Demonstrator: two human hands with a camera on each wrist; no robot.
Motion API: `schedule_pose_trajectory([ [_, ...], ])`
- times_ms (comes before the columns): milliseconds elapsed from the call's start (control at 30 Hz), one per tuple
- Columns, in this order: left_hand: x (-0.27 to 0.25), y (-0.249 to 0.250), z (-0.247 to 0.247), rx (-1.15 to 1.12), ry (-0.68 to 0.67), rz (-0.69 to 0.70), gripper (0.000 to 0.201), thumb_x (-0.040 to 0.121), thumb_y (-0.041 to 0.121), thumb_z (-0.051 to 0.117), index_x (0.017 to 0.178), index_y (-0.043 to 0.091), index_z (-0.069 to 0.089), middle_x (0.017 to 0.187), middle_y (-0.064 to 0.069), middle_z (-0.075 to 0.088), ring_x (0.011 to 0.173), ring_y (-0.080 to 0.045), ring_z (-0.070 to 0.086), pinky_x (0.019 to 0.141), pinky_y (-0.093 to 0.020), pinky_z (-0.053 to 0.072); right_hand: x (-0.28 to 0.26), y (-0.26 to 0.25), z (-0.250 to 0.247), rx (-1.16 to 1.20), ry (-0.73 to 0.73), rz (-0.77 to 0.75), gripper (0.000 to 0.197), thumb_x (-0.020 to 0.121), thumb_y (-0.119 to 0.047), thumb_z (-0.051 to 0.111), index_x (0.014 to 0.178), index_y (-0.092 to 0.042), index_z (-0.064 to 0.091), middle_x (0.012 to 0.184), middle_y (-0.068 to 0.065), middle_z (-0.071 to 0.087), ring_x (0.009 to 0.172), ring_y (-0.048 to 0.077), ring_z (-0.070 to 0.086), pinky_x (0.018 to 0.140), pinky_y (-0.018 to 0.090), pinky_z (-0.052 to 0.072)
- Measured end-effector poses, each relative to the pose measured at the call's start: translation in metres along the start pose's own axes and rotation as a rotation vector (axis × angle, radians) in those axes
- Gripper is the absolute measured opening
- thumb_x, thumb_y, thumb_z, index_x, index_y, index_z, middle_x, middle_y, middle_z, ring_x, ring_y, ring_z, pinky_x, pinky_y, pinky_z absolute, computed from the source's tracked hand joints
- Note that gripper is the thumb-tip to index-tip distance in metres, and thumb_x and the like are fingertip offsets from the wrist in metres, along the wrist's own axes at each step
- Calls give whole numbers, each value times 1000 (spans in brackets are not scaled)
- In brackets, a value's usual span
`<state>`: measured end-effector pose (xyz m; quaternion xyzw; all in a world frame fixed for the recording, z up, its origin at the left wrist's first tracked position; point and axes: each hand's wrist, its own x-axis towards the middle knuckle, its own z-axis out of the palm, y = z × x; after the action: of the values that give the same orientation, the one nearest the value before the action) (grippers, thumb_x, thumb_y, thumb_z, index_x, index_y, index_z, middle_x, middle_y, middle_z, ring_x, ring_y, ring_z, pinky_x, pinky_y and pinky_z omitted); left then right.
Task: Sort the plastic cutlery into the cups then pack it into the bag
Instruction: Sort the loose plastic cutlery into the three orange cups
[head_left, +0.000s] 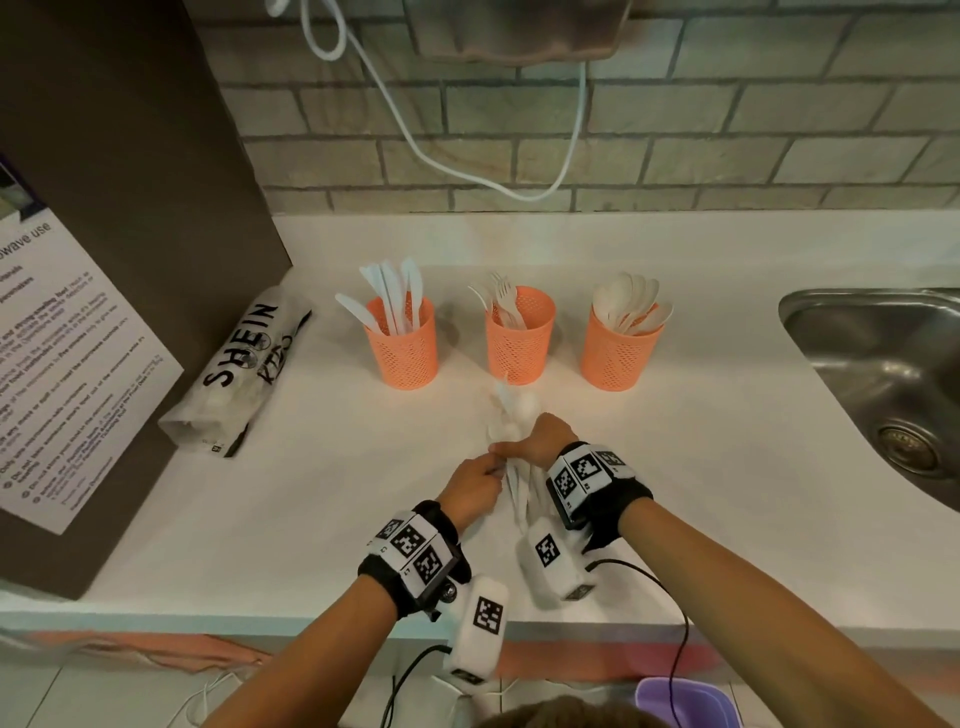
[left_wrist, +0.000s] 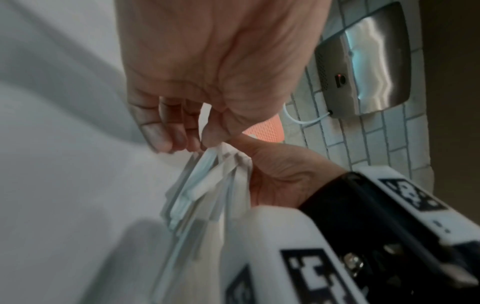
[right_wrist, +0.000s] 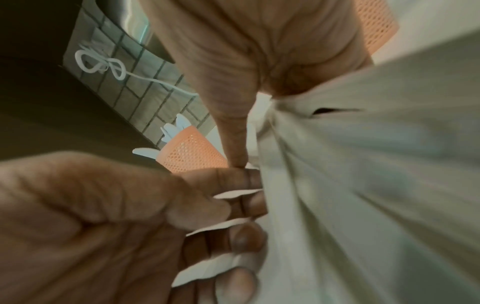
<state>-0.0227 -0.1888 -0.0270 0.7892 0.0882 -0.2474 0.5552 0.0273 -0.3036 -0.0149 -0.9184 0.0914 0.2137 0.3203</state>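
Three orange mesh cups stand in a row: knives (head_left: 402, 345), forks (head_left: 519, 338), spoons (head_left: 618, 348). In front of them, above the white counter (head_left: 701, 441), both hands meet on a blurred bundle of white plastic cutlery (head_left: 517, 415). My right hand (head_left: 524, 449) grips the bundle (left_wrist: 202, 185) around its middle. My left hand (head_left: 491, 467) pinches several handles (right_wrist: 233, 193), which lie between its curled fingers (right_wrist: 246, 205). The knife cup (right_wrist: 192, 152) shows behind the hands. A white SHEIN bag (head_left: 244, 374) lies at the left.
A steel sink (head_left: 883, 364) is set into the counter at the right. A dark panel with a printed notice (head_left: 78, 364) stands at the left. A white cable (head_left: 467, 171) hangs on the brick wall under a steel dryer (left_wrist: 363, 61). A purple bin (head_left: 685, 701) sits below.
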Motion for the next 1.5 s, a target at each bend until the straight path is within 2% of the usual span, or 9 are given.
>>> schedule_pose_trajectory([
  [233,0,3,7,-126,-82,-48,41,89,-8,38,127,1,49,106,-6,49,78,-11,45,64,-19,40,2,3,1,125,10,50,38,76,-23,70,103,0,56,90,8,53,82,21,51,53,23,37],
  [467,-8,10,10,-196,-128,-3,35,91,-3,40,120,11,54,108,-3,55,97,-16,49,69,-18,40,21,24,9,435,23,68,60,60,-21,74,111,5,55,101,19,65,92,30,64,76,36,54],
  [600,-12,10,4,-282,-103,52,33,91,-2,44,120,9,56,106,-2,61,87,-10,58,71,-15,45,6,29,2,668,87,9,45,66,-5,70,107,5,54,91,18,61,83,29,61,71,36,53],
  [767,-12,12,-8,-551,8,76,24,99,16,38,114,7,54,106,-7,63,86,-17,63,78,-24,51,-20,14,-35,1001,165,-191,23,78,5,64,97,-1,53,70,11,57,52,11,60,52,23,51],
  [933,-14,25,-10,-804,-113,-72,44,98,44,30,104,8,55,103,-11,63,90,-23,62,81,-34,49,-49,-24,-67,1169,301,-448,12,84,-2,63,77,-11,61,60,-6,65,60,6,62,66,23,51],
  [1067,-20,43,-6,-1061,-215,-158,58,93,58,31,90,5,53,101,-20,63,92,-29,64,91,-41,45,-70,-45,-64,1168,368,-567,17,84,0,62,69,-8,61,56,-10,66,61,1,63,64,16,49],
  [1267,-27,62,-4,-1237,-195,-168,55,96,49,32,103,0,57,87,-15,65,81,-25,62,67,-33,58,-75,-53,-46,1180,393,-568,18,78,4,68,81,-13,62,75,2,63,67,-1,63,66,15,50],
  [1400,-34,74,-6,-1208,-229,-108,50,100,41,25,114,5,57,90,-12,68,84,-21,61,75,-32,50,-69,-48,-33,1245,342,-450,19,75,7,69,87,-7,63,74,1,66,68,7,65,71,28,55],
  [1500,-35,74,-6,-1155,-227,-66,37,100,32,29,105,12,59,88,-7,67,79,-17,61,73,-29,48,-67,-44,-30,1279,269,-427,21,79,8,63,82,-14,61,65,-2,63,58,11,61,62,27,54],
])
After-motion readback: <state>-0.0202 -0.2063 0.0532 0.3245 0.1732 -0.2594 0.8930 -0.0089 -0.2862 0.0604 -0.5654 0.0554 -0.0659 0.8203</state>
